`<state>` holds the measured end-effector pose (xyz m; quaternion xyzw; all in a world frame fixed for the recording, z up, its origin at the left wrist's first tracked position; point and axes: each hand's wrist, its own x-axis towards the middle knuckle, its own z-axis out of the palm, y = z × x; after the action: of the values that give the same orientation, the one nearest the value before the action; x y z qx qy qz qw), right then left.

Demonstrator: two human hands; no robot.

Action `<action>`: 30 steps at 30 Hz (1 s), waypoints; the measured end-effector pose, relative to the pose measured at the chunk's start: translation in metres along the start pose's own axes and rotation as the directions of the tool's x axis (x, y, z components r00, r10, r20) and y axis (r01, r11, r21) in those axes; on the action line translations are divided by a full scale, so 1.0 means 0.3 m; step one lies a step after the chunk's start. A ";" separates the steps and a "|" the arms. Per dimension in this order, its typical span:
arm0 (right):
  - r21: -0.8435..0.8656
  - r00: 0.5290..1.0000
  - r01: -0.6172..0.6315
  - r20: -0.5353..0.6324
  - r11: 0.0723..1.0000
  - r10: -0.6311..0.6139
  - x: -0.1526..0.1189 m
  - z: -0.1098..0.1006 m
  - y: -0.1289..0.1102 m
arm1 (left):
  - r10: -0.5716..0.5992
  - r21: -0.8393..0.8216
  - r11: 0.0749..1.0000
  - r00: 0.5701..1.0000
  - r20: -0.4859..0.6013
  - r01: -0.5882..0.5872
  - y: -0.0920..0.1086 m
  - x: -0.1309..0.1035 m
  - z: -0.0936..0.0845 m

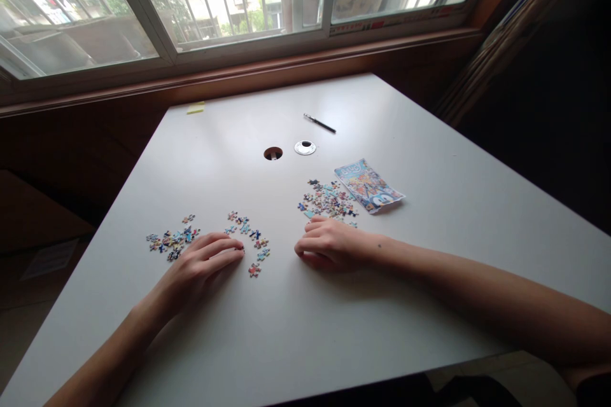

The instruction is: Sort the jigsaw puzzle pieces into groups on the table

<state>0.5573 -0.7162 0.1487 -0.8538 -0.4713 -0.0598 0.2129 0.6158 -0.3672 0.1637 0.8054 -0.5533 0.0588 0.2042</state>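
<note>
My left hand (205, 257) rests low over the table with its fingers bent together. A small dark bit of a jigsaw puzzle piece (242, 248) shows at its fingertips. Beside those fingertips, several loose pieces (255, 234) lie in a curved row, ending in a reddish piece (254, 270). Left of that hand is a small pile of puzzle pieces (174, 240). My right hand (329, 241) is curled on the tabletop, just in front of a larger pile of pieces (331, 198). Whatever may be under its fingers is hidden.
A colourful picture sheet (370, 186) lies right of the larger pile. Farther back on the white table (305, 324) are a cable hole (273, 153), its round metal cover (305, 147), a pen (319, 123) and a yellow sticky note (195, 107). A window stands beyond.
</note>
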 end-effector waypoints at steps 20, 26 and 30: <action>-0.007 1.000 0.001 0.003 1.000 -0.001 0.000 -0.002 -0.001 | -0.096 0.007 0.995 0.994 -0.056 0.097 0.006 0.015 0.015; -0.013 1.000 -0.003 0.009 1.000 0.003 0.001 -0.002 -0.002 | -0.064 0.100 0.993 0.998 -0.026 0.066 -0.003 0.015 0.014; 0.000 1.000 0.002 0.006 1.000 -0.002 0.001 -0.003 -0.002 | -0.091 0.099 0.991 0.996 0.011 0.090 -0.003 0.014 0.015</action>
<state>0.5571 -0.7162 0.1498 -0.8536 -0.4727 -0.0573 0.2115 0.6176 -0.3724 0.1608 0.8392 -0.5143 0.0703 0.1622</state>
